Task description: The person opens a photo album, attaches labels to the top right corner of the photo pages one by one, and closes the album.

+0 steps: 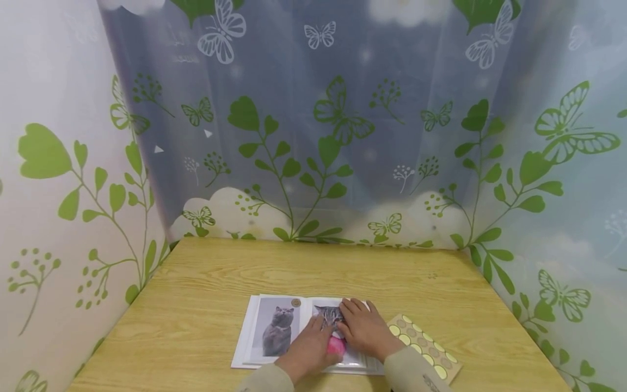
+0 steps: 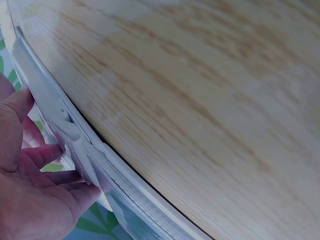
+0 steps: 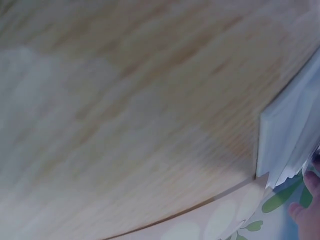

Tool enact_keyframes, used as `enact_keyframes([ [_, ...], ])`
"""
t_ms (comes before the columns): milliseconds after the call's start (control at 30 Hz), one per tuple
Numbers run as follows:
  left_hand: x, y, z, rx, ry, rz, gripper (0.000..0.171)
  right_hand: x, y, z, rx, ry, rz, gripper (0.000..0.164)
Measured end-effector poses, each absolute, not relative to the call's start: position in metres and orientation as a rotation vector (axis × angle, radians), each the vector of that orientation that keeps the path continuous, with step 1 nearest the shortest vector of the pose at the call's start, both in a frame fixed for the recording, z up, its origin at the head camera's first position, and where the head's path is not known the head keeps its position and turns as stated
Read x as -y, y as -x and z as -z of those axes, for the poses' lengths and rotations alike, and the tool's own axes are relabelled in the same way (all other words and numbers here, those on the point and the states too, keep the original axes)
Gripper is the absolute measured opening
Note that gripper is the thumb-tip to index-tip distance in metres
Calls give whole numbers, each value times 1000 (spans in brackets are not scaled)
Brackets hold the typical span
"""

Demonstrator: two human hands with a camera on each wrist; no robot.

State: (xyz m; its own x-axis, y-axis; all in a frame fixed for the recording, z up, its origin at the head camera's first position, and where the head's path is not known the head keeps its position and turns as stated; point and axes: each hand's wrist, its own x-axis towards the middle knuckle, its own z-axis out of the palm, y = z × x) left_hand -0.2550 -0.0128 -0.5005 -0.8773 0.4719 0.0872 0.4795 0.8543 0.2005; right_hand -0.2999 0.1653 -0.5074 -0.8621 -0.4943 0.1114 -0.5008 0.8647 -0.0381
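An open photo album [image 1: 247,332] lies on the table, a grey cat photo [image 1: 278,332] on its left page with a round brown sticker [image 1: 296,302] at the corner. On the right page is a tabby cat photo [image 1: 329,312] with a pink patch, partly covered by both hands. My left hand [image 1: 308,348] rests its fingers on the lower part of that photo. Across its upper right my right hand [image 1: 367,329] lies with fingers extended, touching the page. In the left wrist view, the left hand's fingertips [image 2: 90,192] touch the album's pages. The right wrist view catches only a bit of the right hand.
Right of the album, partly behind the right sleeve, a sheet of round stickers [image 1: 425,343] lies at a slant, with yellow and brown circles. The wooden table [image 1: 294,267] extends behind. Curtains [image 1: 313,163] printed with leaves and butterflies surround it on three sides.
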Motion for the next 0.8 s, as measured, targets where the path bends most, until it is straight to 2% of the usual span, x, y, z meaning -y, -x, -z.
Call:
enact_keyframes([
  [167, 13, 255, 501, 3001, 765, 347, 71, -170, 298, 507, 2944, -774, -86, 57],
  [800, 14, 255, 502, 2954, 774, 327, 69, -169, 304, 511, 2810, -787, -87, 47],
])
